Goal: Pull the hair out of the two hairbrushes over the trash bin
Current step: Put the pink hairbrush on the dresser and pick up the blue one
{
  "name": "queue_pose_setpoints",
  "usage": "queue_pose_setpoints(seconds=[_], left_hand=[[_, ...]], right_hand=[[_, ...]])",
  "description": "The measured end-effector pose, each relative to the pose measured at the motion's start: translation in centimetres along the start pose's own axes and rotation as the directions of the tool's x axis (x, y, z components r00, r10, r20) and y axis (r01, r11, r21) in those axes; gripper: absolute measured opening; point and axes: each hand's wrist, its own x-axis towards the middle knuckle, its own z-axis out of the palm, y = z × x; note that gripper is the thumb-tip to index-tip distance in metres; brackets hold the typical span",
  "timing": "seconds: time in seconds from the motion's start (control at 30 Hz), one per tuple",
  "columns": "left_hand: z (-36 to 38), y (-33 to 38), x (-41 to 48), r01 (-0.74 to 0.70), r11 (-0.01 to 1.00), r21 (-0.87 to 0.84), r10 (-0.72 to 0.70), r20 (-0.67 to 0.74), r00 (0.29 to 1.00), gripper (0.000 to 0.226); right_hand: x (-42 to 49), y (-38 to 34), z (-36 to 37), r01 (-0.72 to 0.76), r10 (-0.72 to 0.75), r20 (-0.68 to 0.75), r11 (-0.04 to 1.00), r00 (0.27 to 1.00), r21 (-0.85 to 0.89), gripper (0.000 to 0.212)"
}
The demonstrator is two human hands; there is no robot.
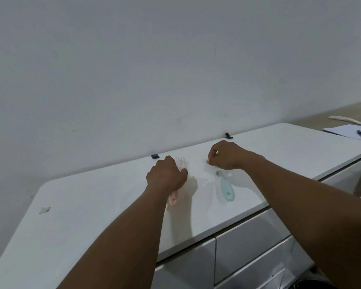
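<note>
A pink hairbrush (181, 163) lies on the white counter (92, 205), bristles pointing away from me. My left hand (167, 176) is curled over its middle, so only the bristle end and the handle tip (173, 200) show. A pale blue hairbrush (225, 188) lies to the right with its handle toward me. My right hand (225, 156) covers its head, fingers pinched together at the bristles. Whether hair is between the fingers I cannot tell. A dark rim at the bottom edge (313, 283) could be the trash bin.
The counter runs along a grey wall. Two small black clips (155, 156) (228, 136) sit at its back edge, and a scrap of tape (44, 210) lies at the left. Drawer fronts (248, 243) are below. Paper with a pen (348, 131) lies far right.
</note>
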Motion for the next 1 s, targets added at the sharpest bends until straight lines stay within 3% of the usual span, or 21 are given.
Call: queue_pose_setpoints(seconds=[0.13, 0.37, 0.63, 0.83, 1.0], left_hand=[[-0.4, 2.5, -0.7, -0.073, 0.996, -0.045, 0.073, -0.014, 0.997, 0.039], [1.1, 7.6, -1.7, -0.178, 0.982, -0.068, 0.181, 0.039, 0.983, 0.045], [4.8, 9.8, -0.7, -0.165, 0.986, -0.001, 0.163, 0.17, 0.972, 0.075], [6.3, 10.3, 0.9, -0.15, 0.989, 0.013, 0.146, 0.151, 0.978, 0.068], [6.8, 10.1, 1.9, -0.132, 0.991, -0.001, 0.131, 0.145, 0.981, 0.05]], right_hand=[[-1.7, 0.5, -2.1, -0.009, 0.009, -0.043, 1.0, 0.999, 0.007, 0.037], [-3.0, 4.0, -5.0, -0.065, 0.063, -0.081, 0.998, 0.995, -0.027, 0.034], [-1.0, 7.1, -5.1, -0.144, 0.144, -0.039, 0.99, 0.989, 0.013, 0.027], [1.3, 7.8, -3.7, -0.134, 0.134, 0.002, 0.991, 0.991, 0.005, 0.023], [2.3, 8.9, -2.2, -0.139, 0.139, 0.005, 0.99, 0.99, -0.002, 0.042]])
